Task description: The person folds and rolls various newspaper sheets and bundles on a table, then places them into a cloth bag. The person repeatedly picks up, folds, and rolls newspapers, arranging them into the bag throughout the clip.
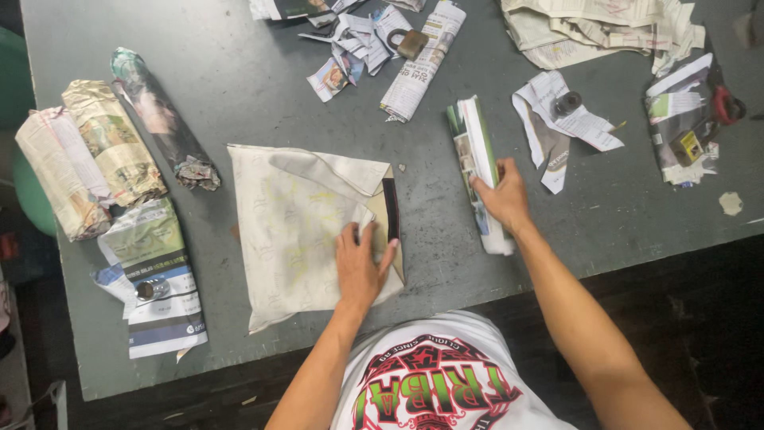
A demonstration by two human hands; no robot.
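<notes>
A flat parcel wrapped in off-white paper (294,231) lies in front of me on the dark green table (255,95), with a dark edge showing at its right side. My left hand (362,263) presses flat on the parcel's lower right corner, fingers spread over a paper fold. My right hand (501,195) rests on a folded stack of newspaper and glossy pages (475,147) just right of the parcel, fingers curled on it.
Three rolled paper bundles (103,147) lie at the left, with a folded sheet and small metal piece (155,291) below them. A padlock (410,44) sits on torn newspaper scraps at the top. More loose newspaper (605,28), a dark round piece (568,103) and red-handled scissors (726,102) are at the right.
</notes>
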